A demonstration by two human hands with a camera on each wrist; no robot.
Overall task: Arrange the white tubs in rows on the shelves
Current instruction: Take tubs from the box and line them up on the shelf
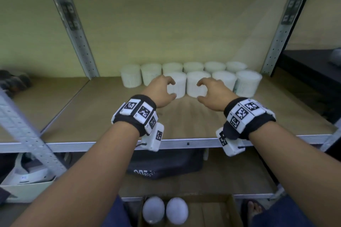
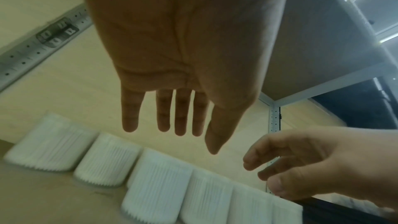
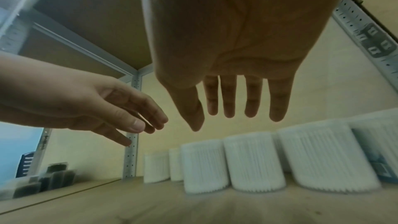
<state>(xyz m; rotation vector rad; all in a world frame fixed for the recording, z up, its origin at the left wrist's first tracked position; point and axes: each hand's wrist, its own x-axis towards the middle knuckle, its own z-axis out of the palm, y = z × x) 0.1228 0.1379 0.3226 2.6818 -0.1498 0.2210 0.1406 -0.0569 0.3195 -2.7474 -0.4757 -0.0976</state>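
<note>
White ribbed tubs stand in two rows at the back of the wooden shelf (image 1: 103,112): a back row (image 1: 151,74) of several and a front row of several more, ending at the right tub (image 1: 247,84). My left hand (image 1: 170,89) hovers open just in front of the front row's left tub (image 1: 180,82), holding nothing. My right hand (image 1: 200,91) is open in front of the tub beside it (image 1: 195,81), also holding nothing. In the left wrist view the left hand's fingers (image 2: 181,122) hang straight above the tubs (image 2: 157,186). The right wrist view shows relaxed fingers (image 3: 229,106) over the front row (image 3: 254,161).
Grey perforated uprights (image 1: 77,29) (image 1: 282,29) frame the bay. Below my arms a cardboard box (image 1: 212,212) holds two more white tubs (image 1: 153,210). A dark bag (image 1: 166,166) lies on the lower shelf. Dark items (image 1: 13,81) sit in the left bay, above a white box (image 1: 24,188).
</note>
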